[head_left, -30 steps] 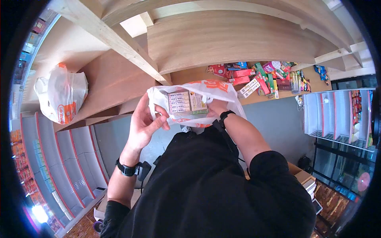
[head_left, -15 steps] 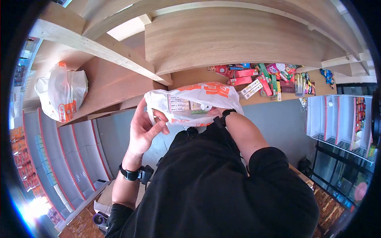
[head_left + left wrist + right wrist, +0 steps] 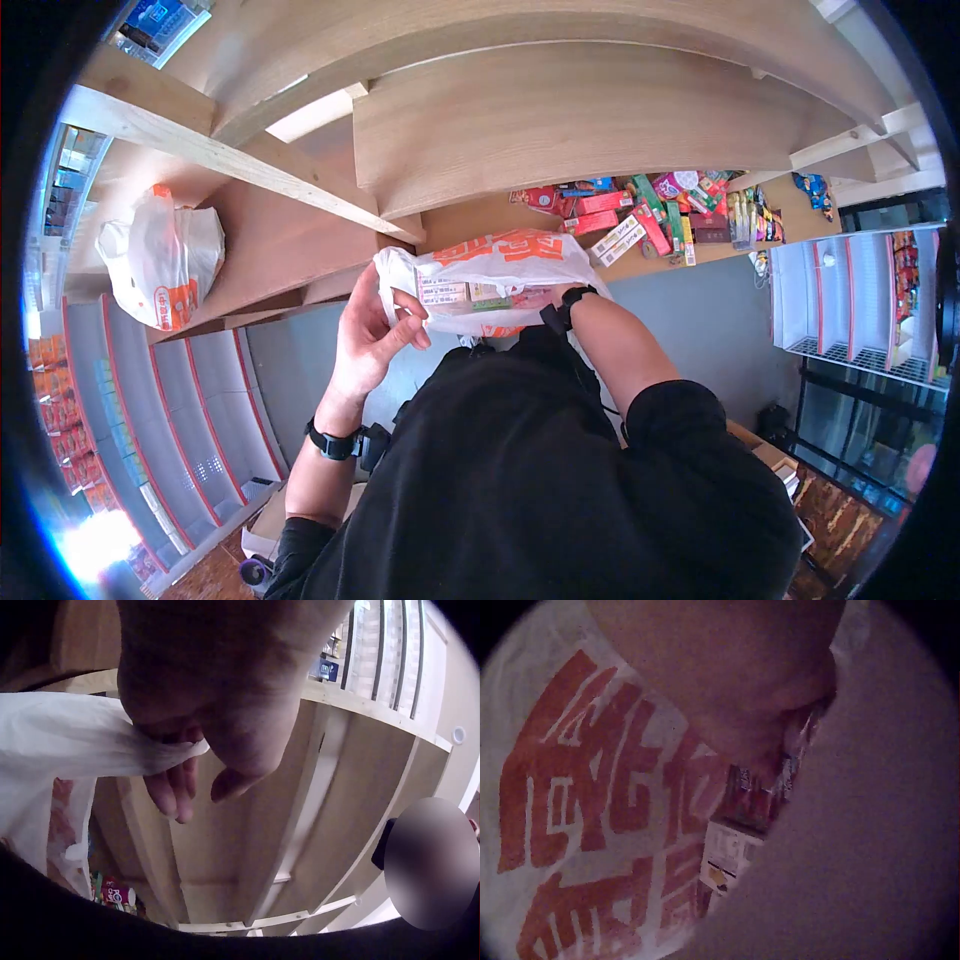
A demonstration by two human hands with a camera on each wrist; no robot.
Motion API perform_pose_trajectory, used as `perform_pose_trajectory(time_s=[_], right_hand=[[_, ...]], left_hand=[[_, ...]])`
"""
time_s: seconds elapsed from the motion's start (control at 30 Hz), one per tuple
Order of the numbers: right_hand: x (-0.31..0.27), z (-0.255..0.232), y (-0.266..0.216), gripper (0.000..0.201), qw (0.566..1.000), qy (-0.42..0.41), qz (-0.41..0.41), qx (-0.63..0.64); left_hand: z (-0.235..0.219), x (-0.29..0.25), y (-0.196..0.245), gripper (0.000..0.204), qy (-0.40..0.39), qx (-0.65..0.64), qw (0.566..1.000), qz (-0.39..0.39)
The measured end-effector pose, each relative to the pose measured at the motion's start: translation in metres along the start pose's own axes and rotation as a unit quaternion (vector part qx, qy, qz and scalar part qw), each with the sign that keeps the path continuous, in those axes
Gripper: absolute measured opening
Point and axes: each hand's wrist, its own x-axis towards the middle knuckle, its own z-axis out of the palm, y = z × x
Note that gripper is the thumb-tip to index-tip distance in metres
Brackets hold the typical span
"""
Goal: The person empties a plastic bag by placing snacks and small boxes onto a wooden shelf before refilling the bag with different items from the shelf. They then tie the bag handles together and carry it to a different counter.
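A white plastic bag (image 3: 545, 265) with orange print hangs in front of the person's body, its mouth toward them. My left hand (image 3: 370, 345) grips the bag's edge at its left end; in the left wrist view the white plastic passes between the fingers and thumb. Stacked small boxes (image 3: 440, 291) show through the opening. My right hand (image 3: 735, 697) reaches into the bag up to the wrist. Beneath it, in the right wrist view, lie a dark red package (image 3: 750, 799) and a white box (image 3: 724, 859). Its fingertips are hidden, so I cannot tell whether they hold anything.
Behind the bag, colourful snack packs and boxes (image 3: 650, 215) lie heaped on a wooden shelf (image 3: 470, 222). Another full white bag (image 3: 200, 250) stands on the left shelf. A wooden beam (image 3: 250, 150) crosses above. White racks (image 3: 185, 420) stand at both sides.
The bag's opening has narrowed, covering more of the stacked boxes. My right hand has gone deeper inside. My left hand keeps its hold on the edge.
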Motion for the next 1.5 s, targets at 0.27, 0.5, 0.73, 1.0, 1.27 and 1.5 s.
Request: perform_pose_trajectory(time_s=[0.27, 0.5, 0.73, 1.0, 1.27, 1.5], right_hand=[[-0.005, -0.007, 0.003, 0.045, 1.0, -0.007, 0.016, 0.021], [-0.011, -0.012, 0.007, 0.044, 0.999, -0.015, 0.03, 0.029], [-0.018, -0.017, 0.018, 0.042, 0.998, -0.026, 0.049, 0.04], [-0.025, -0.016, 0.024, 0.041, 0.996, -0.044, 0.05, 0.058], [-0.026, -0.004, 0.024, 0.04, 0.987, -0.095, 0.031, 0.124], [-0.006, 0.008, 0.02, 0.039, 0.92, -0.241, -0.002, 0.308]], left_hand=[[-0.002, 0.005, 0.002, 0.079, -0.022, 0.005, 1.0, 0.004], [-0.006, 0.007, 0.002, 0.075, -0.028, 0.005, 1.0, 0.006], [-0.012, 0.005, 0.003, 0.075, -0.032, 0.0, 0.999, -0.001], [-0.015, 0.008, 0.003, 0.076, -0.023, -0.016, 1.0, 0.011], [-0.021, 0.006, 0.002, 0.077, -0.02, -0.024, 0.999, 0.022], [-0.03, 0.011, -0.006, 0.076, -0.03, -0.028, 0.998, 0.05]])
